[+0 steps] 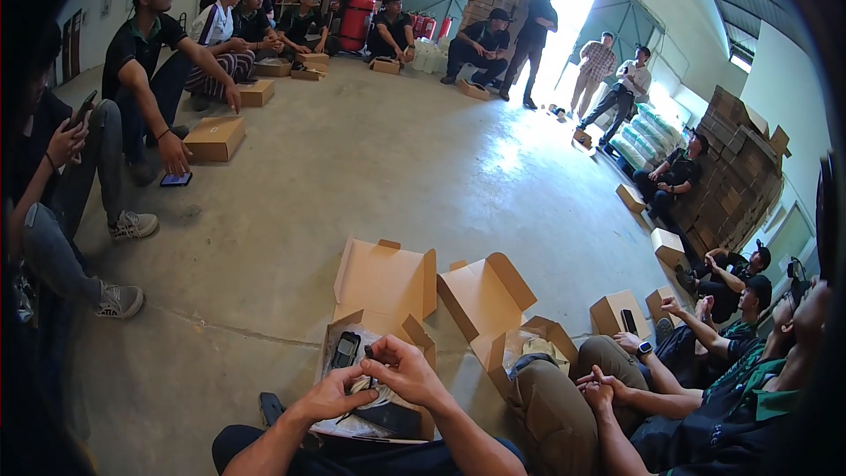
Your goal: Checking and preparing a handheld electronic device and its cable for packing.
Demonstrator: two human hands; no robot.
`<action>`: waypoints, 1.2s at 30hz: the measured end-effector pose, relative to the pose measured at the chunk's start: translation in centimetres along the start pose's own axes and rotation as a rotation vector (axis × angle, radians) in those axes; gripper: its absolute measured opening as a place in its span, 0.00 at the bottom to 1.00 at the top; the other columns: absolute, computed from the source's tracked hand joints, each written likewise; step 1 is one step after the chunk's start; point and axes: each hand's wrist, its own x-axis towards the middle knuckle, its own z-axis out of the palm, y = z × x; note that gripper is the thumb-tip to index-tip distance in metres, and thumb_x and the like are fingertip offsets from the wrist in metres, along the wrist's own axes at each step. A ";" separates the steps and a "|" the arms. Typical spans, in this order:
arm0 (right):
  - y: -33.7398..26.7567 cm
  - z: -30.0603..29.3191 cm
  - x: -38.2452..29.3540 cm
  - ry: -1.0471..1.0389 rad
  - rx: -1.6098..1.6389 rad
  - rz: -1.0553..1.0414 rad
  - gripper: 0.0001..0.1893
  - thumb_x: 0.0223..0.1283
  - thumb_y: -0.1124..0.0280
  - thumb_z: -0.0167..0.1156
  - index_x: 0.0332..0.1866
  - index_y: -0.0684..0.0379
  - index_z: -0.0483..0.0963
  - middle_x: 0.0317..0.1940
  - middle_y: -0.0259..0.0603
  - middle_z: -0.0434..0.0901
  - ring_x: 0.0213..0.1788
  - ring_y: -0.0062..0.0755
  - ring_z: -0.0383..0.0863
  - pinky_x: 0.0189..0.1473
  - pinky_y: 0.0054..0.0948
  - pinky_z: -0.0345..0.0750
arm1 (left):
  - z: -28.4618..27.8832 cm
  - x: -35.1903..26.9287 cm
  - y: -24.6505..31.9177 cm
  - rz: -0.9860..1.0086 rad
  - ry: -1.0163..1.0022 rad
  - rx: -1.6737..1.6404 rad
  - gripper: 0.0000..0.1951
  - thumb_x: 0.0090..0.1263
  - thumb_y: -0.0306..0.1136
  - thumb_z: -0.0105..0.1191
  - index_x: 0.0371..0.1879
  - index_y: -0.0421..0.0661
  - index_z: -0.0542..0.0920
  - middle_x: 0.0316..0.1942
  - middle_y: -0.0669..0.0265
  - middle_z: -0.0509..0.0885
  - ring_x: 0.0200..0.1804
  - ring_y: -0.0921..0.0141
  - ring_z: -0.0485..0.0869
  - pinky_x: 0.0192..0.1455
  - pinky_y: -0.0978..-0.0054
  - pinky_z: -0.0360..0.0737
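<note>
Both hands meet above an open cardboard box [380, 271] on the floor before me. Between the fingertips of my right hand [408, 370] is a small black cable connector [369, 352], its exact kind too small to tell. My left hand [336, 395] pinches the black cable just below it. Inside the box, a black handheld device [346, 349] lies at the left on clear plastic wrap. A coiled white cable [380, 398] and a flat dark item [396, 420] are partly hidden under my hands.
Right of my box stands another open cardboard box [488, 291], by a seated person's knee [552, 410]. At left, a person's hand reaches to a phone [176, 180] on the concrete floor [317, 165], near a closed box [215, 139]. Several people sit around with boxes; stacked cartons [733, 165] stand right.
</note>
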 end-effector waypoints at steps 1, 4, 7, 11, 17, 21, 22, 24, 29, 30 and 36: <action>-0.1 0.0 0.0 0.003 0.007 -0.004 0.12 0.62 0.70 0.65 0.41 0.66 0.71 0.32 0.34 0.76 0.36 0.18 0.76 0.40 0.23 0.76 | -0.1 0.0 -0.2 0.000 0.008 0.024 0.22 0.68 0.33 0.61 0.58 0.39 0.73 0.48 0.69 0.80 0.50 0.79 0.75 0.54 0.79 0.73; -0.3 0.0 0.0 -0.005 0.008 0.014 0.12 0.62 0.70 0.65 0.41 0.66 0.71 0.32 0.34 0.76 0.36 0.17 0.76 0.39 0.23 0.76 | 0.0 0.0 -0.1 0.016 0.020 0.031 0.22 0.68 0.34 0.61 0.58 0.39 0.74 0.46 0.70 0.80 0.49 0.79 0.75 0.53 0.78 0.73; 0.2 -0.1 0.1 -0.018 0.011 0.031 0.12 0.62 0.70 0.65 0.41 0.66 0.71 0.32 0.34 0.75 0.36 0.17 0.76 0.39 0.23 0.76 | 0.0 0.2 -0.3 0.050 0.034 0.022 0.22 0.68 0.35 0.61 0.57 0.39 0.74 0.45 0.71 0.79 0.48 0.79 0.75 0.52 0.78 0.73; 0.1 -0.1 0.1 -0.018 0.016 0.010 0.12 0.62 0.70 0.65 0.41 0.66 0.71 0.32 0.33 0.75 0.35 0.17 0.76 0.38 0.23 0.76 | -0.4 0.3 -0.8 0.062 0.046 0.063 0.22 0.68 0.36 0.62 0.57 0.39 0.74 0.44 0.71 0.80 0.47 0.79 0.75 0.51 0.79 0.73; 0.4 0.0 0.1 0.000 -0.045 -0.001 0.13 0.63 0.69 0.65 0.42 0.66 0.71 0.33 0.35 0.76 0.36 0.18 0.77 0.39 0.24 0.76 | -0.1 0.1 0.1 0.025 0.109 0.070 0.21 0.66 0.34 0.61 0.56 0.39 0.76 0.44 0.69 0.81 0.47 0.78 0.76 0.53 0.78 0.73; 0.6 0.0 0.1 -0.007 -0.006 0.004 0.13 0.63 0.68 0.65 0.42 0.66 0.71 0.34 0.36 0.78 0.39 0.19 0.79 0.42 0.24 0.77 | -0.3 0.1 -0.2 0.016 0.129 0.067 0.21 0.66 0.34 0.61 0.55 0.39 0.77 0.44 0.69 0.82 0.47 0.77 0.77 0.53 0.77 0.74; 0.7 0.0 0.1 -0.007 -0.013 0.004 0.13 0.63 0.68 0.65 0.43 0.66 0.71 0.34 0.36 0.78 0.40 0.19 0.79 0.43 0.25 0.77 | -0.2 0.2 -0.2 0.030 0.139 0.075 0.21 0.65 0.35 0.61 0.54 0.39 0.77 0.43 0.69 0.82 0.47 0.77 0.77 0.53 0.77 0.74; 0.9 0.0 0.1 -0.006 -0.021 0.000 0.13 0.63 0.68 0.65 0.42 0.66 0.71 0.34 0.36 0.78 0.39 0.19 0.79 0.43 0.25 0.77 | -0.2 0.2 -0.2 0.044 0.148 0.083 0.21 0.65 0.35 0.61 0.54 0.38 0.77 0.42 0.69 0.82 0.46 0.77 0.77 0.53 0.76 0.74; 1.0 0.1 0.2 -0.007 0.014 -0.008 0.13 0.63 0.68 0.65 0.42 0.66 0.71 0.33 0.36 0.78 0.38 0.19 0.79 0.42 0.25 0.78 | -0.2 0.2 0.0 0.036 0.155 0.088 0.20 0.66 0.34 0.61 0.54 0.38 0.77 0.41 0.70 0.82 0.44 0.78 0.77 0.50 0.77 0.75; 1.2 0.1 0.2 -0.002 -0.017 -0.007 0.13 0.62 0.68 0.65 0.42 0.66 0.71 0.33 0.36 0.78 0.38 0.19 0.79 0.41 0.25 0.77 | -0.2 0.2 0.0 0.036 0.154 0.089 0.20 0.66 0.34 0.61 0.54 0.38 0.77 0.41 0.70 0.82 0.44 0.78 0.77 0.50 0.77 0.75; 1.0 0.0 0.1 0.008 -0.049 -0.002 0.13 0.62 0.68 0.64 0.42 0.65 0.72 0.32 0.36 0.78 0.37 0.18 0.78 0.39 0.24 0.77 | -0.1 0.2 0.3 -0.059 0.155 0.041 0.18 0.66 0.31 0.60 0.53 0.37 0.77 0.40 0.71 0.81 0.42 0.80 0.76 0.46 0.79 0.75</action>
